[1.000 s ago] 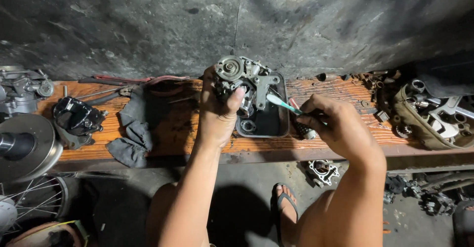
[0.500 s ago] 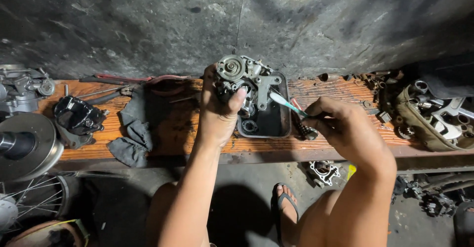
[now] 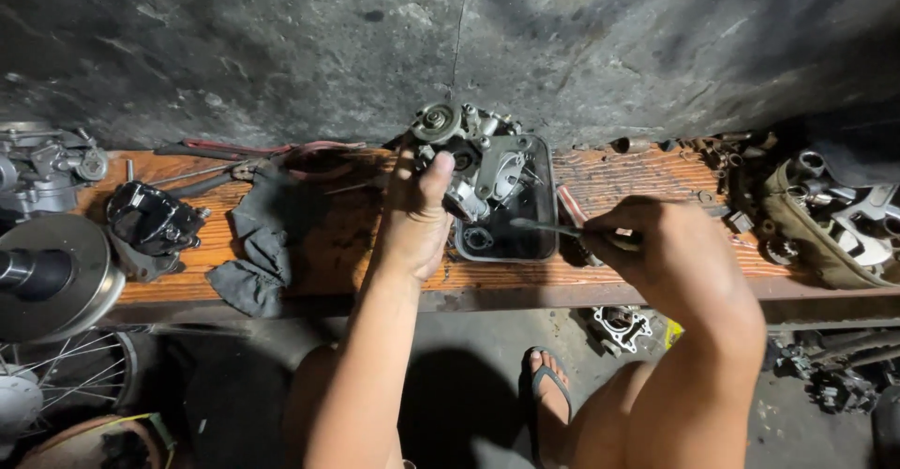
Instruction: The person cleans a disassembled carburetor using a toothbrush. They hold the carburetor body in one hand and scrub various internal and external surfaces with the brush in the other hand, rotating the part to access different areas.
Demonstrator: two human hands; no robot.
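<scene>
My left hand (image 3: 414, 214) grips a grey metal carburetor body (image 3: 461, 147), holding it tilted over a dark rectangular tray (image 3: 539, 237) on the wooden bench (image 3: 319, 244). My thumb presses on the carburetor's side. My right hand (image 3: 656, 253) is closed on a slim screwdriver (image 3: 542, 228), whose shaft points left over the tray, its tip a little short of the carburetor. A small ring-shaped part (image 3: 478, 238) lies in the tray.
A dark rag (image 3: 258, 244) and a black engine part (image 3: 150, 221) lie at the left. Pliers with red handles (image 3: 234, 147) lie by the wall. A metal wheel hub (image 3: 42, 277) sits at the far left, a bag of parts (image 3: 825, 216) at the right. My sandalled foot (image 3: 548, 389) rests below.
My right hand has drawn the screwdriver back and down from the carburetor, so it now lies low over the tray. The left hand keeps its grip.
</scene>
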